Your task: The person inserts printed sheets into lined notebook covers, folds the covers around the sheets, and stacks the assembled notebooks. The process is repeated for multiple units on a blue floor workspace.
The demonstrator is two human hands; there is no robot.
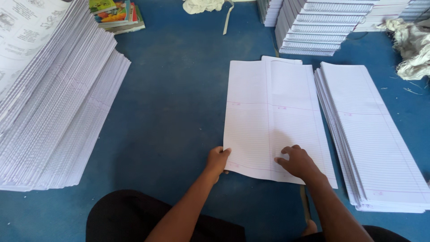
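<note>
A long set of white ruled sheets (268, 112), creased down the middle, lies flat on the blue surface (179, 112) in front of me. My left hand (217, 160) grips its lower left corner, thumb on top. My right hand (299, 162) rests on the lower right half of the sheets, fingers spread and pressing down. Both forearms reach in from the bottom edge over my dark-clothed knees.
A stack of ruled sheets (376, 143) lies just right of the sheets. A tall fanned pile of paper (53, 107) fills the left. Stacks of bound pads (313, 27) stand at the back, coloured books (117, 14) at back left, crumpled cloth (414, 49) at right.
</note>
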